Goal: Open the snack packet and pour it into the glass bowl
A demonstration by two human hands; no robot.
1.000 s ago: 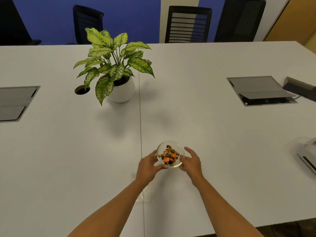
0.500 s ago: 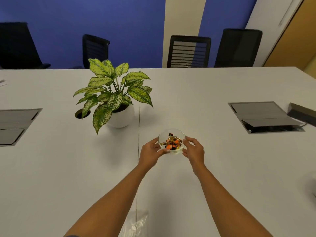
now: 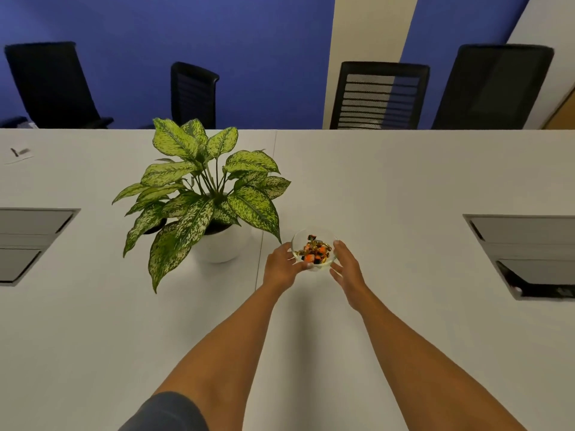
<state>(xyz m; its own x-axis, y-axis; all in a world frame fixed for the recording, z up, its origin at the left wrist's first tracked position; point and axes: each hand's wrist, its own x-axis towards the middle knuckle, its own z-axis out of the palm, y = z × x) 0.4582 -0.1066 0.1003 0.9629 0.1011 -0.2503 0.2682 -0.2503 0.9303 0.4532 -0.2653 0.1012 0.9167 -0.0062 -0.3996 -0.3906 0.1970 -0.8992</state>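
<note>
cupping small clear glass bowl (image 3: 314, 248) of orange-and-dark snacks | left hand (image 3: 281, 266) fingers gripping rim, right hand (image 3: 347, 266) fingers open beside | steadying on white counter (image 3: 389, 188)

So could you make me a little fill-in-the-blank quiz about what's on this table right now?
1. The snack pieces lie in a glass ____.
2. The left hand and right hand are on either side of the ____.
3. The potted plant stands to the ____ of the bowl.
4. The table is ____ in colour.

Missing words: bowl; bowl; left; white
</note>
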